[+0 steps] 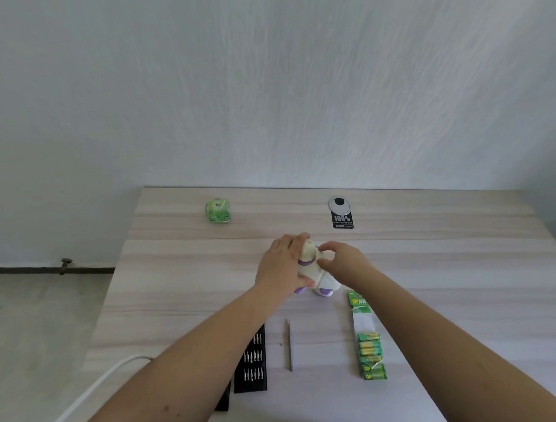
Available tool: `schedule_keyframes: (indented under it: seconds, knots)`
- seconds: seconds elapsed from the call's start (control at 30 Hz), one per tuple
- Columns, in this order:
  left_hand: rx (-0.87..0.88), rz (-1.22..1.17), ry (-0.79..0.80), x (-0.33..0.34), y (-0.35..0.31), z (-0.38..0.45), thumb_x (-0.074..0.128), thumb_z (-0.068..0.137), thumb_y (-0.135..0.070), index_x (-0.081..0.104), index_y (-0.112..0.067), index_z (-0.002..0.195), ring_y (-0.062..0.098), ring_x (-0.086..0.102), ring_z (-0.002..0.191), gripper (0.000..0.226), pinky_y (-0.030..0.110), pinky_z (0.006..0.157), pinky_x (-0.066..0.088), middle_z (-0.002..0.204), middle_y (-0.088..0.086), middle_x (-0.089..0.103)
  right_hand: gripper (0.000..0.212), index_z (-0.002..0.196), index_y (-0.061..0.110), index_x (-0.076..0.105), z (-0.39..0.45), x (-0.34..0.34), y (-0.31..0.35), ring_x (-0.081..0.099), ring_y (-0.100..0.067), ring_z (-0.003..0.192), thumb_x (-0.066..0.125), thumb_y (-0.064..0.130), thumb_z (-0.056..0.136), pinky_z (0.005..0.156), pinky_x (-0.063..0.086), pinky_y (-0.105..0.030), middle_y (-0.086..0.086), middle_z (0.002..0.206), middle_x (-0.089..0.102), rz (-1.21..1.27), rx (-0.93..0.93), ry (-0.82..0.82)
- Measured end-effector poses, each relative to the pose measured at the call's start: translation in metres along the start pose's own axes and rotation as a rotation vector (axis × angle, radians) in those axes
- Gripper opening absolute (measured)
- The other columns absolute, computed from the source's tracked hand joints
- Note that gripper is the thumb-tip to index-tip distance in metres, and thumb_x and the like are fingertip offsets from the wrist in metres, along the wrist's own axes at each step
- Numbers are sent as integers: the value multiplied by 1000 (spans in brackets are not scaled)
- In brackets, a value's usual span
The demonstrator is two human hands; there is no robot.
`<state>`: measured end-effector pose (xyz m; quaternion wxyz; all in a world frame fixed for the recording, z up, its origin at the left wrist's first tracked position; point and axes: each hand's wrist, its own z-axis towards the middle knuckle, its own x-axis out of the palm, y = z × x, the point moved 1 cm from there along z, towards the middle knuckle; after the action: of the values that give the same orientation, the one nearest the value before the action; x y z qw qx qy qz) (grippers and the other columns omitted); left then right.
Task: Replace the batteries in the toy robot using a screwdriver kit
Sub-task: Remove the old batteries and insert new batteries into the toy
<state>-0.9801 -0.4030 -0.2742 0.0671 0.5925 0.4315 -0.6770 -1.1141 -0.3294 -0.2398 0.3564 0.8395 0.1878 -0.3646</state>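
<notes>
You can read "100%" in white on the black tag (342, 220) just below the round cable port (339, 205) at the back of your desk (465, 259), and "GP" on the green battery pack (367, 338) to your right; the smaller print on both is too blurred to read.

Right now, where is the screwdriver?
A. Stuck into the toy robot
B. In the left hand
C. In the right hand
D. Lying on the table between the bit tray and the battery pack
D: the screwdriver lies untouched on the table, between the bit tray and battery pack; both hands are on the toy robot.
</notes>
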Motion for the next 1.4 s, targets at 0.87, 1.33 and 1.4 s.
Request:
schedule_keyframes:
  seconds: [0.87, 1.33, 1.4]
  knots:
    - [-17, 138, 8, 2, -8, 3, 80, 65, -48, 35, -21, 131, 21, 41, 116, 85, 31, 92, 43, 125, 1, 42, 48, 134, -2, 32, -6, 27, 18, 54, -39, 108, 50, -1, 90, 80, 44, -41, -20, 122, 47, -571, -58, 32]
    - [-16, 121, 11, 1, -6, 1, 77, 67, -43, 36, -22, 132, 21, 41, 116, 80, 30, 92, 41, 126, 1, 42, 42, 136, 2, 41, -2, 30, 18, 55, -34, 109, 48, 11, 96, 82, 46, -35, -20, 123, 45, -732, -197, 28]
    - [-13, 117, 8, 1, -6, 0, 78, 67, -43, 36, -22, 132, 21, 41, 116, 80, 30, 92, 41, 126, 1, 42, 41, 135, 0, 42, -2, 30, 17, 55, -35, 108, 47, 12, 96, 81, 46, -36, -20, 123, 46, -749, -207, 16]
